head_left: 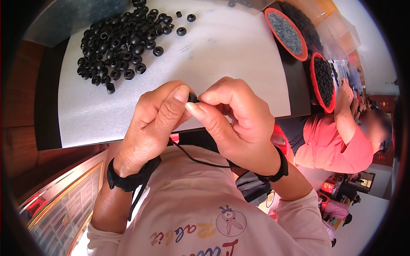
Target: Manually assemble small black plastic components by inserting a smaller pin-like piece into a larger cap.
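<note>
Close to my body, above the near edge of the table, my two hands meet at a small black rounded part (192, 98). My left hand (156, 115) is closed, its thumb and fingers gripping the part from the left. From the other side, the thumb and forefinger of my right hand (241, 115) pinch together at the part's right edge; whether a tiny second piece is between them is hidden. Beyond my left hand, a heap of black ring-shaped beads (124, 47) with holes through them lies on a white foam sheet (239, 47).
At the right stand an orange-red bowl of small grey pieces (302, 55) and another orange-red bowl of black pieces (317, 87). A translucent bin (64, 23) stands at the far left. A co-worker in a red shirt (331, 143) sits at the right. A dark cord (196, 160) crosses my shirt.
</note>
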### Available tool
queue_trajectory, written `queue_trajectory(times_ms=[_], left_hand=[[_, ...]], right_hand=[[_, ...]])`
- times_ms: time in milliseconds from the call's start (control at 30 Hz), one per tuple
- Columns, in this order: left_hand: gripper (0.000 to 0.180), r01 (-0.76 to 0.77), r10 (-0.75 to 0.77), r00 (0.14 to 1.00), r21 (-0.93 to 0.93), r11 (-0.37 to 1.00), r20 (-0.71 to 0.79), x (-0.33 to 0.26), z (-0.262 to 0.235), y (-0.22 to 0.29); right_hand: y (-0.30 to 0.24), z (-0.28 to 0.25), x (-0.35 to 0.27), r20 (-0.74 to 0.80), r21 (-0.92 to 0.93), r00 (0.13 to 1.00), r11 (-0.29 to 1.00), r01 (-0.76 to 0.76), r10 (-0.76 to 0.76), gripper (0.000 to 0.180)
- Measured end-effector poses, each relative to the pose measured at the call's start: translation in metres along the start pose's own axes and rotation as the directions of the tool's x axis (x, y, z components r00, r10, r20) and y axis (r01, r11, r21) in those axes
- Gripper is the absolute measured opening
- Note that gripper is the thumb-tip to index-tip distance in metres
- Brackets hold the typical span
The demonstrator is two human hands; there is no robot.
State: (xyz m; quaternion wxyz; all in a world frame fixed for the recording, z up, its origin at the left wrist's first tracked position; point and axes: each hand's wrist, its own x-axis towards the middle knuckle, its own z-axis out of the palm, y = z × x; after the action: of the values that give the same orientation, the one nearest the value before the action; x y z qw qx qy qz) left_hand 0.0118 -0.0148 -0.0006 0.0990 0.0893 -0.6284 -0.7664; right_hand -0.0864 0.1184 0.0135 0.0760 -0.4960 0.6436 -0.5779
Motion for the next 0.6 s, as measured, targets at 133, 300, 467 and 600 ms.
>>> queue_trajectory(times_ms=[133, 300, 467, 600], left_hand=[[0.039, 0.033, -0.033, 0.999, -0.015, 0.999, -0.015, -0.001, 0.0, -0.002], [0.04, 0.029, -0.029, 1.0, -0.033, 0.999, 0.004, -0.002, 0.001, 0.002], [0.042, 0.038, -0.037, 0.999, -0.018, 0.999, 0.032, -0.003, -0.003, -0.001], [0.043, 0.019, -0.02, 0.998, 0.017, 1.0, 0.052, 0.0, -0.005, 0.0]], right_hand=[[-0.006, -0.007, -0.004, 0.108, -0.182, 0.992, 0.98, 0.084, -0.065, 0.017], [-0.002, -0.004, -0.01, -0.005, -0.094, 0.996, 0.992, 0.083, -0.084, 0.022], [-0.006, -0.011, -0.012, 0.093, -0.149, 0.994, 0.986, 0.069, -0.055, 0.021], [0.0, -0.019, -0.005, 0.184, -0.243, 0.963, 0.941, 0.238, -0.196, 0.025]])
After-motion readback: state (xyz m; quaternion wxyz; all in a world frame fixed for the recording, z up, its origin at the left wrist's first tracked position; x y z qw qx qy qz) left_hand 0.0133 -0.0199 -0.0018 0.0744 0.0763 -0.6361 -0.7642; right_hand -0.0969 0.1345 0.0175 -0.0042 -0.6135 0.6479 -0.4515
